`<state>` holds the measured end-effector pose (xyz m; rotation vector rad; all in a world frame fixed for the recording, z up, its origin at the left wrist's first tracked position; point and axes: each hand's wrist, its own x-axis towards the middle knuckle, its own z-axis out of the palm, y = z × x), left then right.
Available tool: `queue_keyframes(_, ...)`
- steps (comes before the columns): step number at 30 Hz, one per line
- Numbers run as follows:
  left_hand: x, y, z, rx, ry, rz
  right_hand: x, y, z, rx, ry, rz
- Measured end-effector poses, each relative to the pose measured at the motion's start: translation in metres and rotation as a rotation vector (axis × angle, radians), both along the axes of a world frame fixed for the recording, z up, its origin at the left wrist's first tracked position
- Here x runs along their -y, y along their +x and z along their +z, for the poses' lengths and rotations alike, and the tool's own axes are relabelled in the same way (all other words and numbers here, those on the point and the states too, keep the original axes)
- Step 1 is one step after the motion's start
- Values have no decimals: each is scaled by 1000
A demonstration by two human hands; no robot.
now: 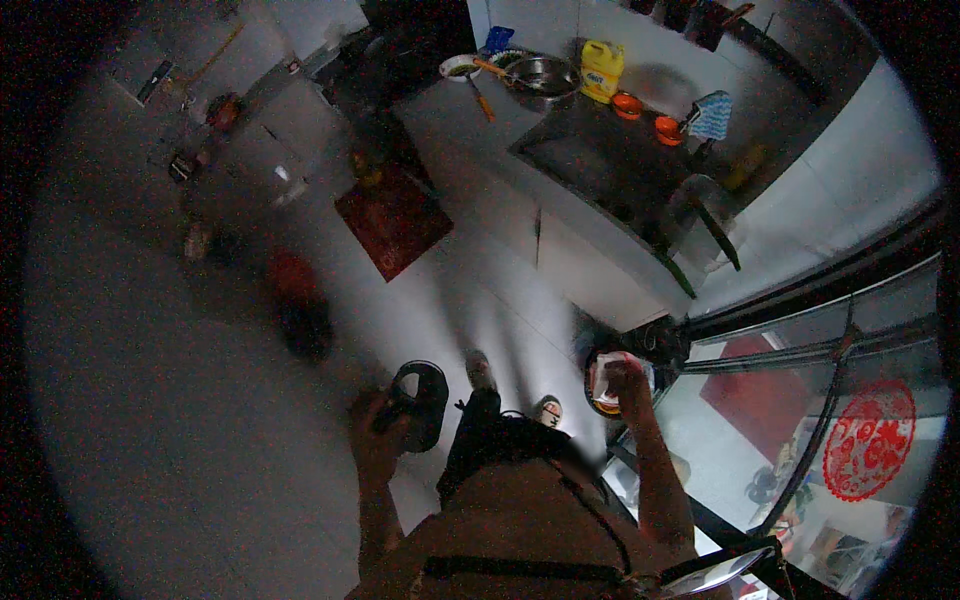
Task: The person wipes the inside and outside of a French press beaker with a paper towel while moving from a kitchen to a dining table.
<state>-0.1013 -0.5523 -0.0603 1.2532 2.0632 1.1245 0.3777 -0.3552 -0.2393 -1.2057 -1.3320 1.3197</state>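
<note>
My left hand is shut on the near side of a dark oval object, perhaps a lid, with a pale patch inside its rim. To the right, beside the window frame, my right hand is at a white and red crumpled item, over a round dark-rimmed container that looks like a waste bin. Dim light hides whether the fingers grip that item. Both arms reach forward from the body, and my shoes stand on the floor between the hands.
Ahead, a counter holds a steel bowl, a yellow jug, orange bowls and cucumbers. A red mat lies on the floor. Window panes stand at the right. A dark red and black object is at the left.
</note>
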Motion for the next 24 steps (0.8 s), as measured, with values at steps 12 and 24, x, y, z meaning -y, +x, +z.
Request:
queue_keyframes(12,-63,-68,58,211,79,23,-33,-55,15,-227,-139,-111)
queue_keyframes(24,-70,-73,74,99,15,147,-161,-79,164,-101,-6,-237)
